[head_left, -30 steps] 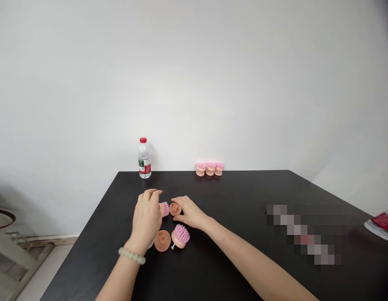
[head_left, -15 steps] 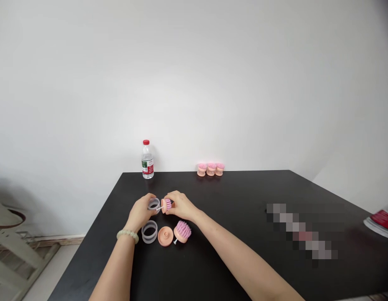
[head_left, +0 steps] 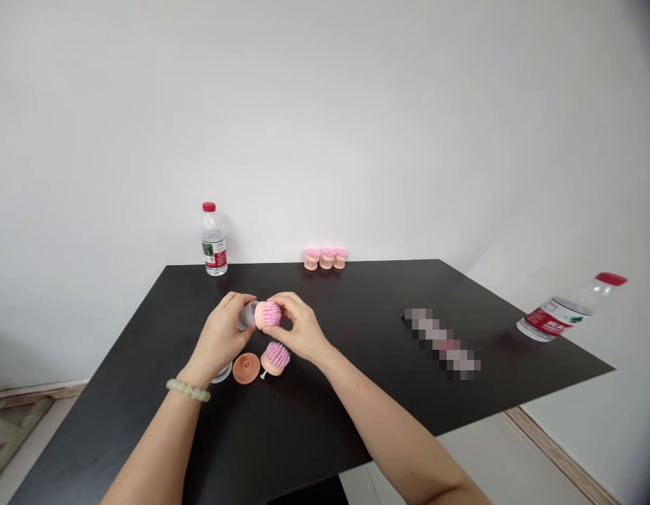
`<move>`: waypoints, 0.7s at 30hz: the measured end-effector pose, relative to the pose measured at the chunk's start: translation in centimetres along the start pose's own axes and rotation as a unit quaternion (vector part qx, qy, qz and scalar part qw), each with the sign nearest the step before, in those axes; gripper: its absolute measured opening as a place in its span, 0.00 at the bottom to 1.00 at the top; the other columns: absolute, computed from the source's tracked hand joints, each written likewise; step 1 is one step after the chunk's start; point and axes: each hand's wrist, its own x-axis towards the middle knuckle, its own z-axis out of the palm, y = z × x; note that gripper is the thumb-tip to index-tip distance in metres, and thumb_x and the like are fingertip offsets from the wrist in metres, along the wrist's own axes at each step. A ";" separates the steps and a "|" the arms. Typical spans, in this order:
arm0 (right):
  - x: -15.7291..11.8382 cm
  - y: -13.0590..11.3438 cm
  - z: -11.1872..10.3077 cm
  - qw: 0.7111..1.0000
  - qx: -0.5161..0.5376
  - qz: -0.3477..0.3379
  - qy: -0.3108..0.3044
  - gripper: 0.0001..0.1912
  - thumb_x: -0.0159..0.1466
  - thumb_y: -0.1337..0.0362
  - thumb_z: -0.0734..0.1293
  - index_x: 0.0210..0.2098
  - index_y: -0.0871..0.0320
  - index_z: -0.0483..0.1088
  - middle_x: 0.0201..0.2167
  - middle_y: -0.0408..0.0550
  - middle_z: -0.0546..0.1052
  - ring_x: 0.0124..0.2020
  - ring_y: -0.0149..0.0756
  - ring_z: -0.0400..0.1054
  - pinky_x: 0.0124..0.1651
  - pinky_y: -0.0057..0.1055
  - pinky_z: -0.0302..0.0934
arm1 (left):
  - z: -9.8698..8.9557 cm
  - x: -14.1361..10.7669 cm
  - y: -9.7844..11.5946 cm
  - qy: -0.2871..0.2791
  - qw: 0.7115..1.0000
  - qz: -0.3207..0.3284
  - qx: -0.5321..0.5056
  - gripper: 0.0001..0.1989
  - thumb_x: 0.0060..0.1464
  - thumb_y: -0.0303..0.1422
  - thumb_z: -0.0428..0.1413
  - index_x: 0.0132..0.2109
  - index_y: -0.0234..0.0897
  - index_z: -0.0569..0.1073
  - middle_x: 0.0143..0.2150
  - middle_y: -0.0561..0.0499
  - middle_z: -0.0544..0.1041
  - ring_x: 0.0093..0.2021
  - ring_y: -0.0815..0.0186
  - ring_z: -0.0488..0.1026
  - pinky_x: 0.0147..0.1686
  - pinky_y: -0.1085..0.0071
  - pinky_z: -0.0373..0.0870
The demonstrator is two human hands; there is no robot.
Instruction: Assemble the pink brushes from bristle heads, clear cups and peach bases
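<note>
Between my hands, a pink-bristled brush head (head_left: 270, 315) with a peach base is held against a clear plastic ring (head_left: 247, 315). My left hand (head_left: 223, 334) is closed round the ring, a beaded bracelet on its wrist. My right hand (head_left: 298, 326) pinches the brush head from the right. Just below them on the table lie a peach round cap (head_left: 246, 368) and a second brush head (head_left: 275, 358), tilted, with a white stem sticking out. Another clear ring (head_left: 222, 372) is partly hidden behind my left wrist.
Three assembled pink brushes (head_left: 326, 259) stand in a row at the black table's (head_left: 367, 308) back edge. One water bottle (head_left: 214, 242) is at the back left, another bottle (head_left: 559, 315) on the right. A blurred-out strip (head_left: 443, 344) lies right of centre.
The brush head and clear ring, apart before, are now brought together, and the stem no longer shows between them. The view has shifted right, bringing the whole right-hand bottle into sight.
</note>
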 end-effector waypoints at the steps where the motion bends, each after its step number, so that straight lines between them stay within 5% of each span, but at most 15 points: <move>1: -0.1 0.0 0.0 1.000 0.005 0.003 0.014 0.18 0.56 0.65 0.73 0.45 0.54 0.71 0.45 0.49 0.74 0.43 0.40 0.71 0.45 0.35 0.68 | 0.1 0.0 0.0 -0.001 1.000 0.000 -0.001 0.17 0.50 0.27 0.54 0.49 0.38 0.73 0.47 0.46 0.75 0.48 0.56 0.74 0.49 0.62 0.71; 4: -0.2 0.0 -0.2 0.998 0.023 0.016 0.050 0.17 0.57 0.64 0.71 0.46 0.56 0.70 0.42 0.48 0.76 0.39 0.38 0.71 0.42 0.35 0.68 | 0.2 0.0 -0.1 0.004 1.000 -0.008 -0.003 0.18 0.51 0.28 0.54 0.51 0.36 0.72 0.48 0.44 0.76 0.49 0.54 0.74 0.50 0.59 0.71; 10: -0.6 -0.4 -0.3 1.000 0.026 0.007 -0.004 0.17 0.59 0.60 0.72 0.47 0.55 0.71 0.45 0.49 0.75 0.44 0.39 0.72 0.46 0.35 0.69 | 0.3 -0.1 0.1 -0.041 0.997 -0.029 -0.063 0.21 0.52 0.34 0.57 0.53 0.40 0.74 0.49 0.48 0.79 0.46 0.55 0.76 0.47 0.61 0.72; 21: -0.8 0.4 -0.7 0.997 0.066 0.026 0.018 0.22 0.61 0.63 0.70 0.54 0.53 0.70 0.50 0.51 0.73 0.50 0.43 0.71 0.53 0.39 0.68 | 0.4 -0.4 0.3 -0.044 0.971 -0.091 -0.216 0.22 0.46 0.31 0.61 0.51 0.43 0.77 0.49 0.48 0.77 0.49 0.56 0.75 0.46 0.59 0.75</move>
